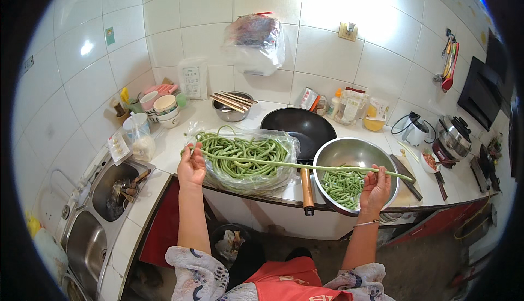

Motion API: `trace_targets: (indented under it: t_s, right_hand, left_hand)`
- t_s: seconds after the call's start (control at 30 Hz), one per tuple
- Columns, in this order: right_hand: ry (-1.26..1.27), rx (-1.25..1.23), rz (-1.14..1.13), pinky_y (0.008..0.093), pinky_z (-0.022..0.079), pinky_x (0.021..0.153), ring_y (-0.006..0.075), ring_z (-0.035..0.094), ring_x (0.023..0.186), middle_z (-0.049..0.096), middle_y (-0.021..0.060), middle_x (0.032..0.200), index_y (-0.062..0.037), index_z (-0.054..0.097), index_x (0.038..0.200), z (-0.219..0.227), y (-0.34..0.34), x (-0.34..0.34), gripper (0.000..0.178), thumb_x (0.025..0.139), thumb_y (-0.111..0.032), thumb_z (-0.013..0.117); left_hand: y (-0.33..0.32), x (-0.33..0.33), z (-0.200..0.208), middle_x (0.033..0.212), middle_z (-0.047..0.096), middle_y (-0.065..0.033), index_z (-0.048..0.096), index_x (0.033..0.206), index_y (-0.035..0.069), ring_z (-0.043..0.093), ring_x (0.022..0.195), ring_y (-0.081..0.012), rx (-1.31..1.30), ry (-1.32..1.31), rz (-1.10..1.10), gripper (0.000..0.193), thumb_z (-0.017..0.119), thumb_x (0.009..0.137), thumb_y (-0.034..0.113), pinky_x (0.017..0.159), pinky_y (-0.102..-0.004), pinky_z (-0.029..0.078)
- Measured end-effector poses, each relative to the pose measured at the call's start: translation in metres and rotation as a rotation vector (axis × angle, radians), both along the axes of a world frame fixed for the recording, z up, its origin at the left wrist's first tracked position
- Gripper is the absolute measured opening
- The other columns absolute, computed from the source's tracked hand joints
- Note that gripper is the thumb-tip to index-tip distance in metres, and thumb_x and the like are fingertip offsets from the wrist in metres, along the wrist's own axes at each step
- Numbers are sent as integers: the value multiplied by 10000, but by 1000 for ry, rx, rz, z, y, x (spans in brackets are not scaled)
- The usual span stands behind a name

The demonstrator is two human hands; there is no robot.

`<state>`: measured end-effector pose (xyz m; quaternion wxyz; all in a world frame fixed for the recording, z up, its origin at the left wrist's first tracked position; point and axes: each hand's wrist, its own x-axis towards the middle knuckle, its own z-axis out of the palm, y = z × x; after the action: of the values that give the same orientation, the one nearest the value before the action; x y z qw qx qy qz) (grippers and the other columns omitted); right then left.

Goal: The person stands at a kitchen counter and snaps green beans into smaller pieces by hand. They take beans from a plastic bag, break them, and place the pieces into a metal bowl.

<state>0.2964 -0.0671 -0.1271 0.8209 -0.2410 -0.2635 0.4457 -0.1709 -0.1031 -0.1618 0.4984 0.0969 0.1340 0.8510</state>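
One long green bean (pixel 284 164) is stretched between my two hands, nearly level, above the counter's front edge. My left hand (pixel 192 165) pinches its left end, and my right hand (pixel 375 188) grips it close to the other end, a short tip sticking out past the fingers. Behind the left hand, a clear plastic bag (pixel 292 147) lies spread open under a heap of whole long beans (pixel 240 153). Beneath the right hand stands a steel bowl (pixel 349 147) with short cut bean pieces (pixel 343 186) in it.
A black wok (pixel 297 123) sits behind, its wooden handle (pixel 307 188) jutting over the counter edge. A knife (pixel 406 175) lies right of the steel bowl. A small bowl with chopsticks (pixel 233 104) stands at the back. The double sink (pixel 87 241) is at left, a waste bin (pixel 232 241) below.
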Motion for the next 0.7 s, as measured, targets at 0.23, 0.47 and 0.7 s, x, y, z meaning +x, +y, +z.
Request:
trace_targets:
  t_s: [0.23,0.47,0.7]
  right_hand:
    - [-6,18,59,232,559,586,120,631,675,626,104,887,-39,545,915,-3,1,-7,111,886,-145,524]
    - [-48,-80,325,290,538,733,196,619,819,597,144,974,26,523,1028,3,3,-43,247,929,-185,440]
    - [-446,-102,195,257,522,734,139,605,822,598,114,990,37,580,1040,-10,9,-58,248,892,-154,525]
  left_hand:
    - [1,26,29,1035,558,-178,456,971,99,578,974,-283,-47,246,130,202,420,933,295,781,-339,507]
    - [18,1,18,1012,529,-62,452,978,99,588,940,-255,-92,492,178,182,456,923,273,706,-290,501]
    - [8,3,8,833,539,-3,498,958,56,553,603,-78,-353,742,427,188,439,932,233,431,-174,396]
